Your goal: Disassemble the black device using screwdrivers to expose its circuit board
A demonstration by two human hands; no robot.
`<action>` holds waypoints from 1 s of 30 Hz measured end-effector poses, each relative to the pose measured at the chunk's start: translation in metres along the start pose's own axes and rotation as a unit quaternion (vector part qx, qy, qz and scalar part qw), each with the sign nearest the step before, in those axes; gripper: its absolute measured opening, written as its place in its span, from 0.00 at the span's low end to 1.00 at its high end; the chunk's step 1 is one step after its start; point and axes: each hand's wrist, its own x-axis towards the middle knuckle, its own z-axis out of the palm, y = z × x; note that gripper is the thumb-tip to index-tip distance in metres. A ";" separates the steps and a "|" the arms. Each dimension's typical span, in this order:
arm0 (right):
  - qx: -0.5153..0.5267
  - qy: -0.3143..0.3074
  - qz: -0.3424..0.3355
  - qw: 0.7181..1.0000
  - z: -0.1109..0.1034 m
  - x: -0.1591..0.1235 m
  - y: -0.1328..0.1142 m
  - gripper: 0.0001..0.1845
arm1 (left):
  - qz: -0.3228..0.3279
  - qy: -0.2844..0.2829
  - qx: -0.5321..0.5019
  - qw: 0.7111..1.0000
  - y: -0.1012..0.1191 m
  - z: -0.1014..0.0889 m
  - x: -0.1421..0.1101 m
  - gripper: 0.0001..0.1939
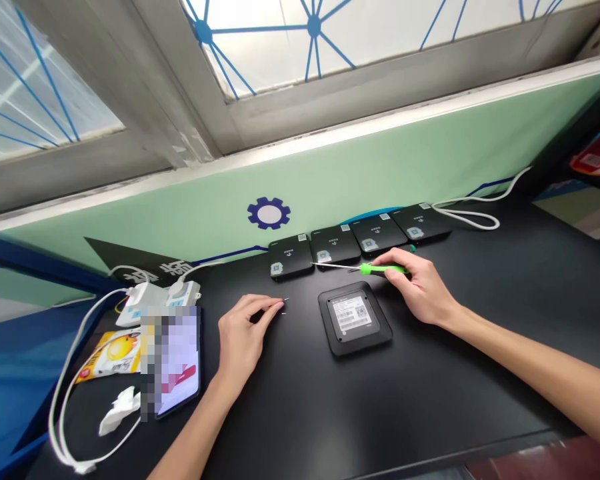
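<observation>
My right hand point(416, 283) grips a screwdriver point(375, 269) with a bright green handle and a thin steel shaft, its tip pointing left towards a row of several flat black square devices point(333, 243). The shaft passes just in front of the leftmost device. Below my right hand, a black square device point(354, 319) lies with its white label facing up. My left hand point(245, 330) rests on the black table point(300, 427) with curled fingers. Tiny bright specks point(284, 307) lie at its fingertips, too small to name.
At the left lie a phone point(175, 380) with a blurred screen, a yellow snack packet point(110, 353), a crumpled white tissue point(120, 410), a white plug adapter point(157, 300) and looped white cables point(65, 380). Another white cable point(470, 213) lies behind the row, against a pale green wall point(380, 160).
</observation>
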 end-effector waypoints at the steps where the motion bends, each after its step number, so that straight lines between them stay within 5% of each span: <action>1: -0.005 -0.003 -0.002 1.000 0.000 0.000 0.001 0.14 | -0.001 -0.002 0.000 1.000 0.001 0.000 0.000 0.14; 20: -0.024 -0.061 -0.009 0.998 -0.002 -0.002 0.005 0.17 | 0.000 0.001 0.035 0.999 0.011 -0.002 0.000 0.15; 26: -0.030 -0.061 0.000 0.998 -0.002 -0.003 0.009 0.18 | 0.002 0.059 0.045 0.997 0.018 -0.003 -0.003 0.13; 30: -0.032 -0.061 0.010 0.998 -0.002 -0.003 0.009 0.20 | 0.057 0.110 0.001 0.992 0.041 -0.007 -0.006 0.11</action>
